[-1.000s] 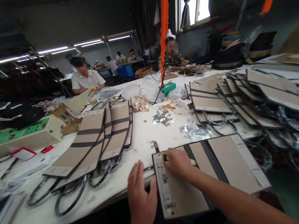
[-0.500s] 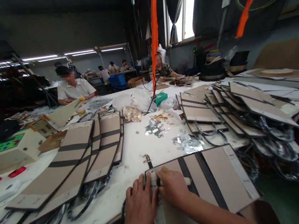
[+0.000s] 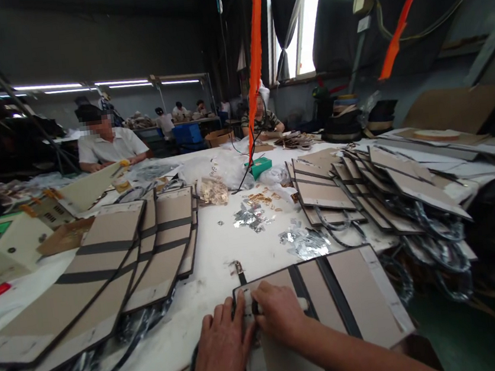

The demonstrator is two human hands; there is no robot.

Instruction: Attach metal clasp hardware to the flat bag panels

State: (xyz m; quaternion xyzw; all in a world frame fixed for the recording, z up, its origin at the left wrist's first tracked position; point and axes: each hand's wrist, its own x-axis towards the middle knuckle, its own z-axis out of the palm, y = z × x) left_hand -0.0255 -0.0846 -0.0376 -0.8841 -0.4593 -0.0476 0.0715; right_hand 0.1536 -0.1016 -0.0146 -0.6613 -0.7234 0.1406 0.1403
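Note:
A beige panel with two dark stripes (image 3: 356, 274) lies at the table's near edge, a pale strip (image 3: 257, 366) along its left side and a short dark strap with a metal fitting (image 3: 240, 272) at its far corner. Flat on that left edge rests my left hand (image 3: 223, 343), its fingers stretched out. My right hand (image 3: 280, 313), right beside it, is closed around a tool with a pale handle (image 3: 304, 303). The handle's end sticks out to the right of the fist and a dark part shows at the left; the kind of tool is hidden by my fingers.
Similar striped panels with plastic-wrapped handles are stacked at left (image 3: 103, 249) and right (image 3: 408, 185). Silver metal plates (image 3: 305, 241) and gold fittings (image 3: 265, 200) lie loose beyond my panel. A green box (image 3: 260, 168) stands farther back. Orange strips (image 3: 253, 60) hang overhead. People sit across the table.
The camera view has shifted a little, so the scene sits farther left and slightly lower. Both hands keep about the same place on the panel, the right still closed around the tool.

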